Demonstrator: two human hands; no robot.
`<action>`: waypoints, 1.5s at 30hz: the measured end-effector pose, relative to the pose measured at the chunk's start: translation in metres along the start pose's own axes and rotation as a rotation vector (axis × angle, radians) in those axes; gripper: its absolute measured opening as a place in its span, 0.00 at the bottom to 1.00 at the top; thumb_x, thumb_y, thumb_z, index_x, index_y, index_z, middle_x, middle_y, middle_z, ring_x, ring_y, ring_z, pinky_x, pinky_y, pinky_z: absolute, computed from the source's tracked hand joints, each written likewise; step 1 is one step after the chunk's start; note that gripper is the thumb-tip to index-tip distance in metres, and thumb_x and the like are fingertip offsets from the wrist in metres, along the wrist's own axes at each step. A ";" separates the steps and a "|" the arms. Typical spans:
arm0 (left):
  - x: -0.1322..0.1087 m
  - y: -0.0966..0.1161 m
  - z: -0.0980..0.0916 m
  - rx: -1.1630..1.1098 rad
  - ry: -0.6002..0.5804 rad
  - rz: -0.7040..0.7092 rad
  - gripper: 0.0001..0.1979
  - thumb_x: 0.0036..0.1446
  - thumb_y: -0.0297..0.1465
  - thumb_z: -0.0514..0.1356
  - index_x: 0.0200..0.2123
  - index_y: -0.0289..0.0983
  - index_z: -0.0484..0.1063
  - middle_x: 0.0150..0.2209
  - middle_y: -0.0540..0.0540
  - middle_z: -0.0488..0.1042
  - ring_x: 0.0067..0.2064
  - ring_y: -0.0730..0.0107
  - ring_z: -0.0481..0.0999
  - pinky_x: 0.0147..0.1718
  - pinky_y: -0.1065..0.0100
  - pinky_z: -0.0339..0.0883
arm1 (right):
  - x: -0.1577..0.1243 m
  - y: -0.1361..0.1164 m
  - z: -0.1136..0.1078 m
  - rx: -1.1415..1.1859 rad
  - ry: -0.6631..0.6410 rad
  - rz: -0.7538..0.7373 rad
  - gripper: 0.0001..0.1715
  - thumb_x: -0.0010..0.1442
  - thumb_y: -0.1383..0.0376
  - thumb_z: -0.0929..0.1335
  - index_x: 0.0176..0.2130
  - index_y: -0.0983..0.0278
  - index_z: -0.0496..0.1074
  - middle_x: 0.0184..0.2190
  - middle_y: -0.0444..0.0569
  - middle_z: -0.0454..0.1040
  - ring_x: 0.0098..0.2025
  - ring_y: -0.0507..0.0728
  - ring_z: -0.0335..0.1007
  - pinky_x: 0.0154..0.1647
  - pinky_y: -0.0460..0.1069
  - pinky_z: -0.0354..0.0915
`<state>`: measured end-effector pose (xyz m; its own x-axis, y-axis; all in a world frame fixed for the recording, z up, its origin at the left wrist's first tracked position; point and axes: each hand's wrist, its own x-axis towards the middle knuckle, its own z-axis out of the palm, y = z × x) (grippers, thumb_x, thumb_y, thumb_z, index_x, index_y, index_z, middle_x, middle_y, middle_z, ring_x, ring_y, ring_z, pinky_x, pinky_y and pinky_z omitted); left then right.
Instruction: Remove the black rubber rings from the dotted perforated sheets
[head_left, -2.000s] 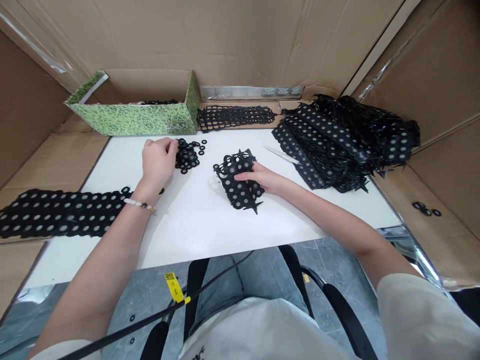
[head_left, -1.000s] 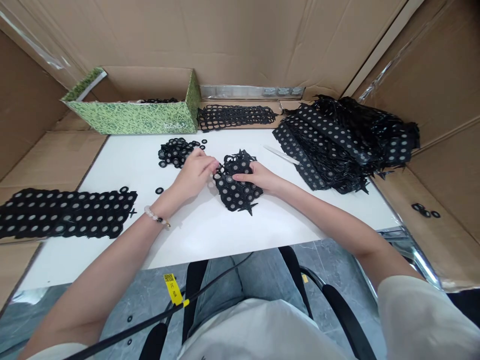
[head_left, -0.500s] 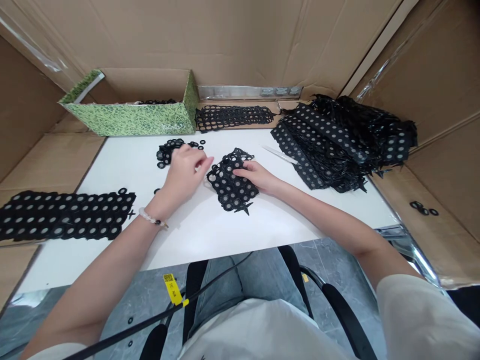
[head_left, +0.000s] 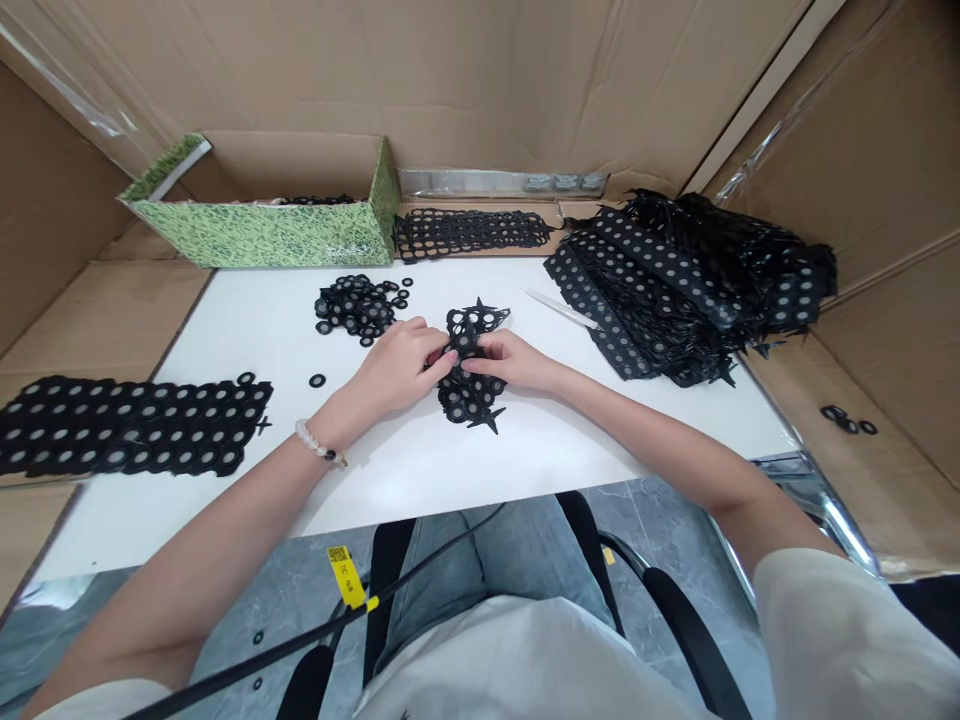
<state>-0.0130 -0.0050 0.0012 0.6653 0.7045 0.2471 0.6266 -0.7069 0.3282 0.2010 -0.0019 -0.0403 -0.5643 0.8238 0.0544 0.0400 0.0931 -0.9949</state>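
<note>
fingertips nearly meeting, the left hand (head_left: 397,365) and right hand (head_left: 510,360) pinch a black perforated sheet (head_left: 469,400) lying on the white table (head_left: 450,490), just right of a heap of loose black rings (head_left: 356,305) and near a tall stack of strips (head_left: 645,300).

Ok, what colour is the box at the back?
The box is mottled green, best seen in the head view.
</note>
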 end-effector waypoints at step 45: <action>-0.001 0.003 0.007 -0.144 0.288 0.017 0.09 0.67 0.35 0.56 0.33 0.39 0.69 0.36 0.44 0.78 0.42 0.59 0.74 0.46 0.56 0.68 | 0.003 -0.003 0.009 -0.009 0.425 0.029 0.18 0.52 0.51 0.72 0.27 0.64 0.75 0.23 0.42 0.71 0.31 0.53 0.63 0.35 0.48 0.57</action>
<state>-0.0092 -0.0086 -0.0045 0.5205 0.6959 0.4948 0.5388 -0.7172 0.4419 0.1915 -0.0048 -0.0376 -0.1728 0.9832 0.0589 0.0593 0.0701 -0.9958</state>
